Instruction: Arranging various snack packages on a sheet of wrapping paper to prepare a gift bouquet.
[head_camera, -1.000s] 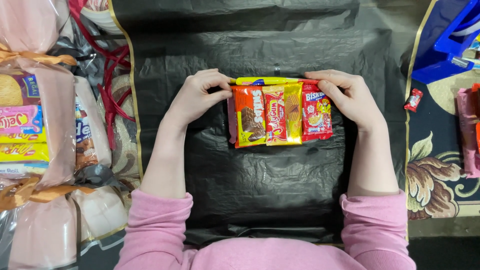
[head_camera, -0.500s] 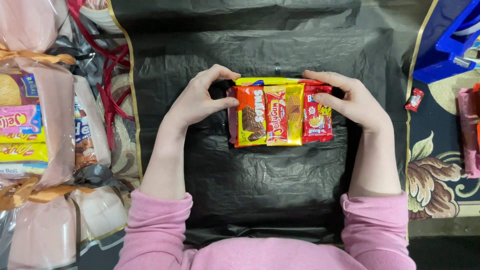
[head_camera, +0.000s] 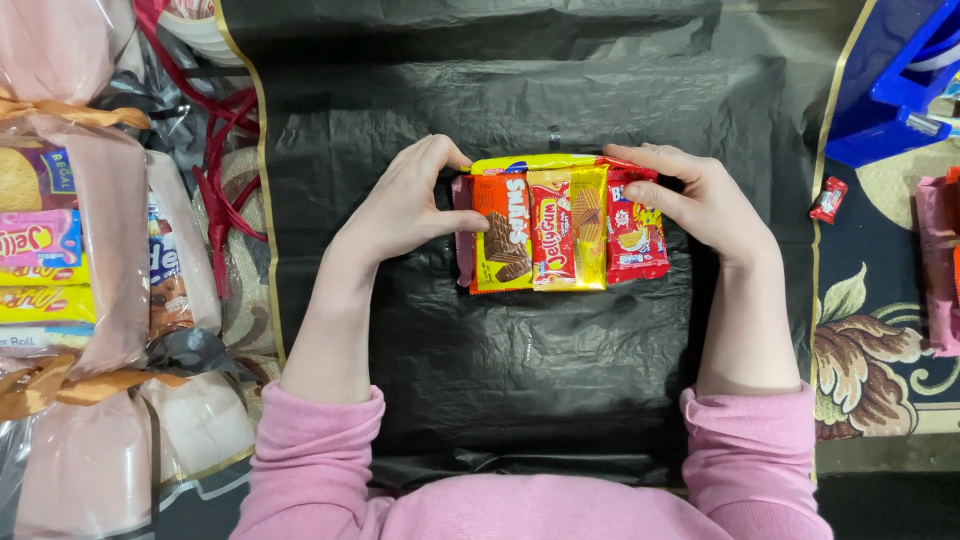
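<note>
Head cam: both hands, left hand (head_camera: 405, 205) & right hand (head_camera: 705, 205), fingers pinching snack packets (head_camera: 560, 225) on black plastic sheet (head_camera: 520, 350).

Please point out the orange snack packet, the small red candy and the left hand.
orange snack packet (head_camera: 503, 235), head view, front face.
small red candy (head_camera: 828, 199), head view, wrapper middle.
left hand (head_camera: 405, 200), head view, back of hand.

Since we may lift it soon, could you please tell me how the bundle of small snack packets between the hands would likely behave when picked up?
The bundle of small glossy snack packets probably feels light, being thin wrappers. Its separate packets, only pressed together by the left hand and right hand, could slide apart.
</note>
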